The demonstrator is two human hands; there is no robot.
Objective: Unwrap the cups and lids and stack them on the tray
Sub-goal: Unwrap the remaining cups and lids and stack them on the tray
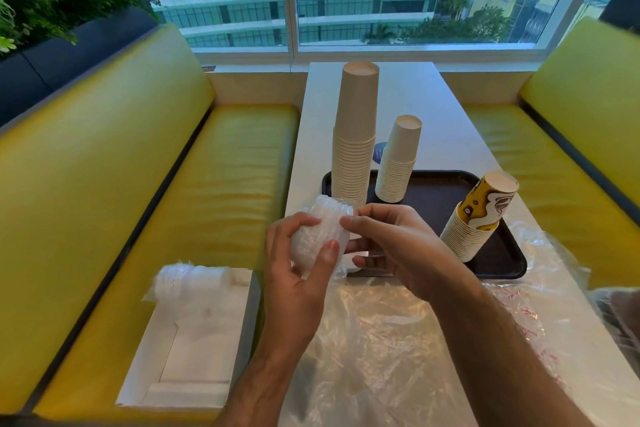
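Note:
My left hand point(299, 260) grips a wrapped stack of clear plastic lids point(322, 229) just in front of the dark tray point(502, 260). My right hand point(388, 246) pinches the plastic wrap at the stack's right side. On the tray stand a tall stack of plain paper cups point(355, 135), a shorter plain stack point(398, 163) and a tilted stack of yellow patterned cups point(481, 215), all upside down. Another wrapped lid stack point(190, 281) lies on a white box point(194, 350) on the left bench.
Loose crumpled plastic wrap point(398, 340) covers the near end of the white table point(433, 107), spilling over its right edge. Yellow padded benches point(104, 201) flank the table on both sides. A window and planters stand behind.

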